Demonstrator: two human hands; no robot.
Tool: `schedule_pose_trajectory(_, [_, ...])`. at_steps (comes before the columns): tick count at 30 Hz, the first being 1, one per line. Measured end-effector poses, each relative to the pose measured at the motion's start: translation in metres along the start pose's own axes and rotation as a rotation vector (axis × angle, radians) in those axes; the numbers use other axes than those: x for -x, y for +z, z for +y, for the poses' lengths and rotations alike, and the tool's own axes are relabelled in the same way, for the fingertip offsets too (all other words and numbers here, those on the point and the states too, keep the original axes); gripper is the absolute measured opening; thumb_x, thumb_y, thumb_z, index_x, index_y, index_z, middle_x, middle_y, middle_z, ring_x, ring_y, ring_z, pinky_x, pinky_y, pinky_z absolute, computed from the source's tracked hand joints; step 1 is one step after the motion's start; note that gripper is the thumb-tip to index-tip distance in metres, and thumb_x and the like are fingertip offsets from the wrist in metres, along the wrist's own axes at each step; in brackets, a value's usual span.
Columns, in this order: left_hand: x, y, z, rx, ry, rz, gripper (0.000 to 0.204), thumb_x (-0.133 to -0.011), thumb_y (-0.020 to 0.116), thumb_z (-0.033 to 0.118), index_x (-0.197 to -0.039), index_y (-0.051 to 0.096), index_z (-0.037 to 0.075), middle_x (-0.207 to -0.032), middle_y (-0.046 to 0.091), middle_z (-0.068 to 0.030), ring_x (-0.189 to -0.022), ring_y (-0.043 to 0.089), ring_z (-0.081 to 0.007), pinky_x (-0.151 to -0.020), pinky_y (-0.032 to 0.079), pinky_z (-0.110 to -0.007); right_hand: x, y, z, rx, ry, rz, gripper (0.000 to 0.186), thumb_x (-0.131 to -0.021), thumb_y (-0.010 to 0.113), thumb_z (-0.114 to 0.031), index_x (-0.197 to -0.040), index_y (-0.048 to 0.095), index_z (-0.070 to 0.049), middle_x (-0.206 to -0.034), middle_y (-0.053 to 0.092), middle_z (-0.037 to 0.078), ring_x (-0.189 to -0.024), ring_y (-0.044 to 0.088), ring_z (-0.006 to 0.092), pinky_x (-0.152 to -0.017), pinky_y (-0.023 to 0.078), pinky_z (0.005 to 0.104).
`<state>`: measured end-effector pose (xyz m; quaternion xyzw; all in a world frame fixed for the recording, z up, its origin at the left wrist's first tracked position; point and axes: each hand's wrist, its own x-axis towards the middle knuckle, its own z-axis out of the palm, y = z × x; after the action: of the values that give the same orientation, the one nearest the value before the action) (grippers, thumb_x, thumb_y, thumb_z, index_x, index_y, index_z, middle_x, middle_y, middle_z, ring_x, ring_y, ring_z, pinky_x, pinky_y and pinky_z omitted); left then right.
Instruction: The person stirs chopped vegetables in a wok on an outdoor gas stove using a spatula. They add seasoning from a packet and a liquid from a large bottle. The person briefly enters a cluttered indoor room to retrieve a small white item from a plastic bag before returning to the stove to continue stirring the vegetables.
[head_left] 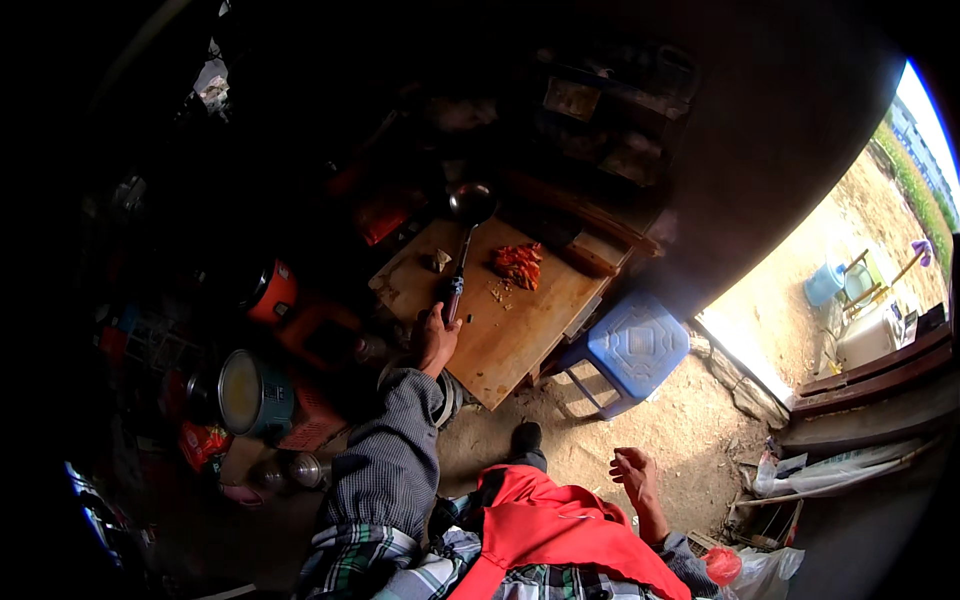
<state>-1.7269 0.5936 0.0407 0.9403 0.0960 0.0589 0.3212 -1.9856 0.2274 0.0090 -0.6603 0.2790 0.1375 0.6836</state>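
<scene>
My left hand [438, 338] is closed round the dark handle of a ladle [463, 258], which lies or hovers over a wooden board [540, 325]; whether it touches the wood I cannot tell. The ladle's round metal bowl points away from me, past the board's far edge. Right of the handle is a heap of chopped red pepper [517, 266], with pale crumbs beside it. A small pale lump [440, 260] sits left of the handle. My right hand [637, 478] hangs low at my right side, holding nothing, its fingers loosely bent and apart.
A blue plastic stool [638, 345] stands right of the board. To the left are a green pot [250, 392], an orange-red container [270, 292] and glass jars [305, 468]. A doorway opens at right, with a blue bucket [824, 285] outside. Plastic bags [770, 570] lie at lower right.
</scene>
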Motion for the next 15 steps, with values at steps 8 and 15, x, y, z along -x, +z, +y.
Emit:
schedule_pose_trajectory(8, [-0.044,0.043,-0.016,0.006,-0.007,0.015,0.059,-0.071,0.068,0.012,-0.12,0.037,0.001,-0.1,0.054,-0.018,-0.087,0.053,-0.0336,-0.078,0.043,-0.038,-0.054,0.039,-0.068,0.032,0.101,-0.12,0.023,-0.087,0.058,-0.019,-0.103,0.058,-0.003,-0.08,0.062,0.007,-0.065,0.058,0.0135,-0.055,0.045,0.0244])
schedule_pose_trajectory(15, [-0.059,0.002,-0.005,-0.058,-0.069,0.028,0.037,-0.07,0.064,0.01,-0.101,0.045,0.003,-0.085,0.054,-0.0158,-0.075,0.053,-0.0321,-0.068,0.045,-0.039,-0.09,0.038,-0.088,0.089,0.098,-0.227,0.025,-0.088,0.055,-0.021,-0.106,0.057,-0.003,-0.085,0.063,0.008,-0.067,0.058,0.0123,-0.058,0.045,0.0233])
